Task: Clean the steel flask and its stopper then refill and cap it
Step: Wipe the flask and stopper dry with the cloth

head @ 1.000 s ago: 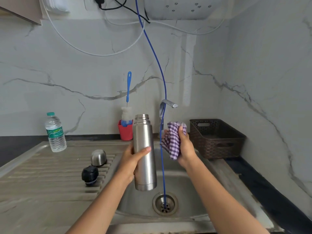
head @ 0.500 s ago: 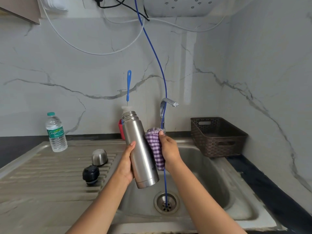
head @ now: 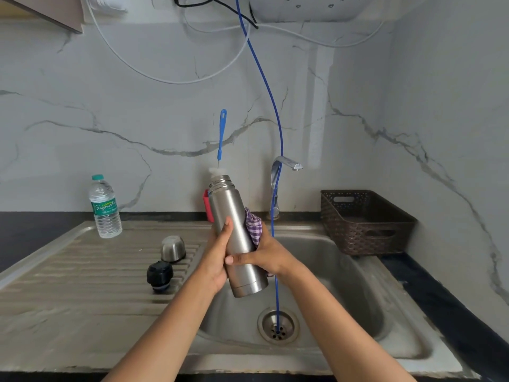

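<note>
While it tilts, flask (head: 230, 209) is uncapped.

A dark table (head: 16, 238) carries a steel sink unit, and everything on it sits around the basin (head: 344, 285). Left of the basin, on the ribbed drainboard (head: 68, 279), stand a steel cup lid (head: 173, 248) and a black stopper (head: 159, 275), close together but apart. Farther left, at the back edge, a water bottle (head: 106, 208) stands upright. Right of the basin sits a brown woven basket (head: 366, 221). Behind the basin is a red holder (head: 206, 205).
</note>
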The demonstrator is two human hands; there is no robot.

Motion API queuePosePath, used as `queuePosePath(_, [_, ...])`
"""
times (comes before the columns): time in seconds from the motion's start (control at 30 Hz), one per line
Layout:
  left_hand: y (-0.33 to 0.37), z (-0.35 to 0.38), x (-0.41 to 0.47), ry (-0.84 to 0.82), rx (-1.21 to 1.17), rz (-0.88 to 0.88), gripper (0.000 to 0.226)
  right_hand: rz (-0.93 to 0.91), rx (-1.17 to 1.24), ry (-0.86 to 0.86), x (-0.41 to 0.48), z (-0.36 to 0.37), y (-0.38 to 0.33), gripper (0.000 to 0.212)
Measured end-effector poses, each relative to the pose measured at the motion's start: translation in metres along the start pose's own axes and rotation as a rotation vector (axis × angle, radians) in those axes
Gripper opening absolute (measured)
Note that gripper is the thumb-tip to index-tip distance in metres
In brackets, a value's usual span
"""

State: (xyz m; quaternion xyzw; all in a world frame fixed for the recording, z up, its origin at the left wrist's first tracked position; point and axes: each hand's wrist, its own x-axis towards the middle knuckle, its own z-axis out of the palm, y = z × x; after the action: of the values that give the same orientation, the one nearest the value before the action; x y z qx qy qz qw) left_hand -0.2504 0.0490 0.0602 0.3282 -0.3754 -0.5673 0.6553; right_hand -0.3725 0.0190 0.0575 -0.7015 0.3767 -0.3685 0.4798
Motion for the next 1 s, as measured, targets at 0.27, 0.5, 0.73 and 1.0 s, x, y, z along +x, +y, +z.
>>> queuePosePath(0.27, [0.008, -0.018, 0.015, 0.069, -0.151, -0.149, 0.037, -0.004, 0.413, 0.009, 0.0, -0.008, -0.002, 0.078])
queuePosePath(0.5, [0.011, -0.028, 0.025, 0.228, -0.044, -0.037, 0.018, 0.105, 0.658, 0.05, -0.001, -0.019, 0.003, 0.096])
queuePosePath(0.73, [0.055, -0.011, 0.023, 0.301, 0.46, 0.203, 0.021, 0.047, 0.584, -0.022, -0.001, -0.021, 0.006, 0.078])
queuePosePath(1.0, [0.095, -0.002, 0.035, 0.077, 0.77, -0.087, 0.062, 0.018, 0.49, -0.105, 0.008, 0.001, -0.001, 0.082])
